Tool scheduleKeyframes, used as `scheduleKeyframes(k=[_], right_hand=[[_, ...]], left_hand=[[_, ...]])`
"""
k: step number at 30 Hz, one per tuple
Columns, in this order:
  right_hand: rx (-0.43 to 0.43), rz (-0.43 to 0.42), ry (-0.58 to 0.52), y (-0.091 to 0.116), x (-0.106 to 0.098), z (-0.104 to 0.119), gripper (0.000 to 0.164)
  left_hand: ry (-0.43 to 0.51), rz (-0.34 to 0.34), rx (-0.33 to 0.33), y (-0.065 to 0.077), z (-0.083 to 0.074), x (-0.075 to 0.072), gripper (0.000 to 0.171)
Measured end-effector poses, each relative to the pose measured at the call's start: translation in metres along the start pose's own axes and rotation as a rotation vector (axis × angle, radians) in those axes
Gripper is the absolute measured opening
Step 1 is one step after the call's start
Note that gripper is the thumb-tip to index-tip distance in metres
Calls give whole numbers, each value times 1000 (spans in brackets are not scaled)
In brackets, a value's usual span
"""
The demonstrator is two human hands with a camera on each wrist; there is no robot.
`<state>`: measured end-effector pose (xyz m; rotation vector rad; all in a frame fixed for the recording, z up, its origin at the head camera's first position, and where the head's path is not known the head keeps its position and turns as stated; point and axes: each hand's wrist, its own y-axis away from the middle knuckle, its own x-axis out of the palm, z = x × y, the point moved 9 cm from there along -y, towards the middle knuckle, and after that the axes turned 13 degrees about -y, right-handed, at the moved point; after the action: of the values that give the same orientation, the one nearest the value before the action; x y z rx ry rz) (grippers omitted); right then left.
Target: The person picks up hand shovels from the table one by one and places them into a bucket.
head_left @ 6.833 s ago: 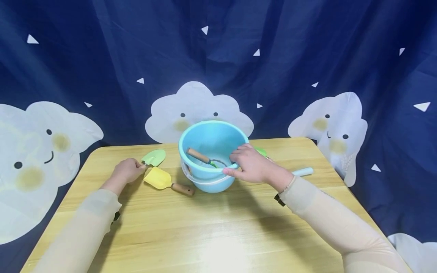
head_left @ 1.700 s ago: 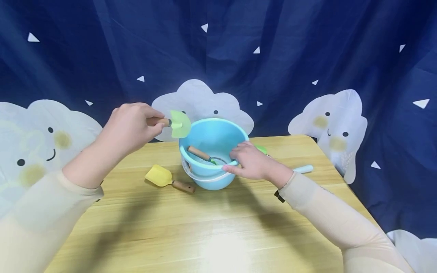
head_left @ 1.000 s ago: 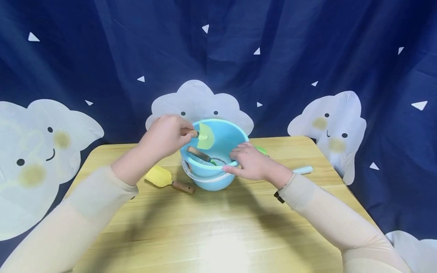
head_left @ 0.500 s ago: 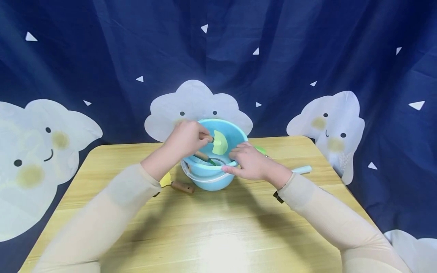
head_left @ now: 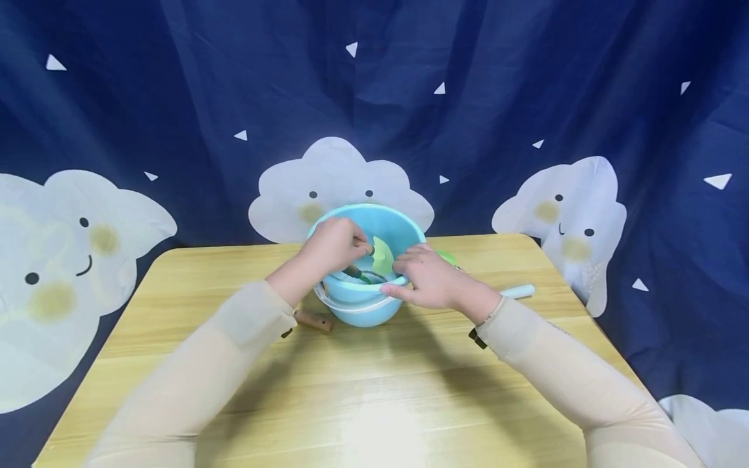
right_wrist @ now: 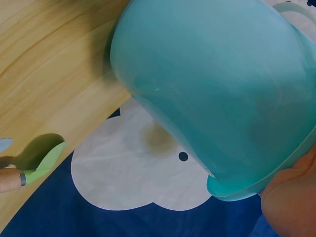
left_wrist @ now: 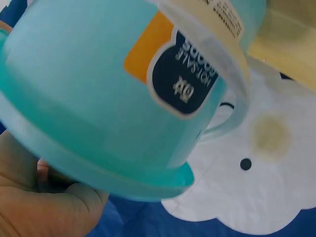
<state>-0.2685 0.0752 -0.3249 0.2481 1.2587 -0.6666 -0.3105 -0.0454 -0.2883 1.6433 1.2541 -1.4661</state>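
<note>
A light blue bucket [head_left: 364, 316] stands on the table near its back edge. My left hand [head_left: 333, 247] reaches over its left rim, pinching the wooden handle of a pale green hand trowel, whose blade [head_left: 383, 257] is inside the bucket. Beneath that hand, a second wooden-handled tool with a green end [head_left: 354, 272] leans within. My right hand [head_left: 435, 281] grips the bucket's right front rim, thumb outside and fingers over the edge. In the left wrist view, the rim of the bucket [left_wrist: 103, 98] hides the trowel's blade.
A wooden handle [head_left: 314, 321] lies left of the bucket, its yellow scoop hidden behind my left wrist. Behind my right hand lies a green trowel [right_wrist: 47, 160]. A pale blue handle [head_left: 519, 291] shows on the right of the wooden table [head_left: 374, 377].
My left hand has picked up the pale green trowel from the table on the left, carried it rightward and lowered it into the bucket. The right hand has kept its hold on the rim.
</note>
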Motion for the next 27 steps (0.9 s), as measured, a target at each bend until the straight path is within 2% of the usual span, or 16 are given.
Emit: scheduleKeyframes(k=[7, 13, 16, 27], right_hand=[[4, 7, -1, 1, 1, 1, 57], [5, 6, -4, 1, 0, 1, 52], [0, 1, 1, 1, 0, 1, 51], [-3, -4, -5, 1, 1, 0, 49]], left_hand=[[24, 11, 3, -10, 2, 12, 15], [3, 6, 7, -16, 2, 17, 42], [7, 18, 5, -18, 0, 20, 47], [12, 81, -33, -21, -6, 32, 25]])
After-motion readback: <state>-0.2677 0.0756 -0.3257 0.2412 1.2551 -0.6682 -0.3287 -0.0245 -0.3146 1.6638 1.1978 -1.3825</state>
